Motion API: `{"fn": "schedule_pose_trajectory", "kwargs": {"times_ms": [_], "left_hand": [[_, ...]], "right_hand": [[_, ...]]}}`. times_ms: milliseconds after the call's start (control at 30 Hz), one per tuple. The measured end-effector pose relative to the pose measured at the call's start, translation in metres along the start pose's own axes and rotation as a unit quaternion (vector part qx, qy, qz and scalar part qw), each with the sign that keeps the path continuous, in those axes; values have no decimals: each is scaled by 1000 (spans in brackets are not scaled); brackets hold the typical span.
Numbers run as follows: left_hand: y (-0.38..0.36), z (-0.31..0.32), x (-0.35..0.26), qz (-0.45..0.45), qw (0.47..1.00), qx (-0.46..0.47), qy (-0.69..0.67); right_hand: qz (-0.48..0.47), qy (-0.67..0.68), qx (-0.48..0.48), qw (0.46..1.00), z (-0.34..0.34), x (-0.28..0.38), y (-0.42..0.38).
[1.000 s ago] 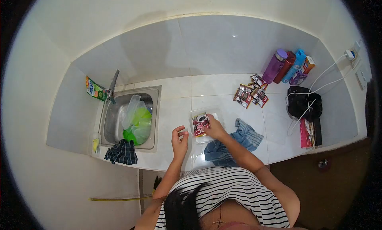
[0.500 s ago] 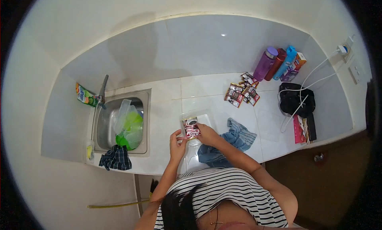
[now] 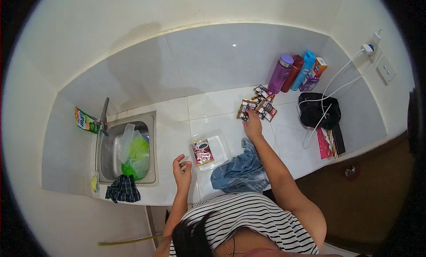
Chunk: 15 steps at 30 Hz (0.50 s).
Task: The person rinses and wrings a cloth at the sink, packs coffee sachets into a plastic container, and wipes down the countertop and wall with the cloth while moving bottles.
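Note:
A clear plastic container [image 3: 221,151] lies on the white tiled counter, and one coffee sachet [image 3: 203,152] rests inside it on the left. Just left of the container is my left hand [image 3: 182,171], fingers apart and curled a little, holding nothing. My right hand [image 3: 253,123] reaches to the pile of sachets [image 3: 267,110] near the back wall; its fingertips are closed on the lower edge of the leftmost sachet [image 3: 244,111]. A blue checked cloth [image 3: 240,171] is bunched between the container and my right forearm.
At the left, a steel sink [image 3: 153,164] holds green and clear plastic items, with a dark cloth [image 3: 123,189] on its front edge. Bottles [image 3: 280,74] and boxes stand at the back right. Near them lie a black bag [image 3: 317,111], white cables and a pink item [image 3: 325,143].
My right hand has let go of the sachet in the container and moved right and back to the pile. My left hand has drawn slightly away from that sachet. The camera view has shifted.

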<state>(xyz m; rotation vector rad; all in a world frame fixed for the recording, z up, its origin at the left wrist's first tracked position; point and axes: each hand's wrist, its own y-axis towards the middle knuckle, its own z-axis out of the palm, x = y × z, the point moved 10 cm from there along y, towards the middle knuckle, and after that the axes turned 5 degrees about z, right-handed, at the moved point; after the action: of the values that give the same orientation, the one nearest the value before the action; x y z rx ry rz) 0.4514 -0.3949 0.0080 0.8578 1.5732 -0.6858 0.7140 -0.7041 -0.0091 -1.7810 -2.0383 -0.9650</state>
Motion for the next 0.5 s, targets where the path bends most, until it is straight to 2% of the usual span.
{"fn": "schedule_pose_trajectory", "kwargs": {"times_ms": [133, 200, 233, 300, 333, 400, 500], "left_hand": [[-1, 1, -5, 27, 1000, -13, -2], [-2, -1, -7, 34, 999, -18, -3], [-2, -3, -10, 41, 999, -24, -5], [-1, -5, -19, 62, 997, -36, 1], [-3, -6, -25, 78, 996, -43, 8], [0, -2, -32, 84, 996, -32, 4], [7, 15, -57, 108, 994, 9, -2]], "right_hand": [[-28, -36, -21, 999, -3, 5, 4], [30, -8, -25, 999, -11, -1, 10], [28, 56, -82, 995, -31, 10, 5], [88, 187, -47, 977, -29, 11, 3], [87, 358, -32, 929, -21, 20, -1], [99, 499, 90, 856, -7, 57, -22], [92, 535, 340, 768, 18, 130, -73]]}}
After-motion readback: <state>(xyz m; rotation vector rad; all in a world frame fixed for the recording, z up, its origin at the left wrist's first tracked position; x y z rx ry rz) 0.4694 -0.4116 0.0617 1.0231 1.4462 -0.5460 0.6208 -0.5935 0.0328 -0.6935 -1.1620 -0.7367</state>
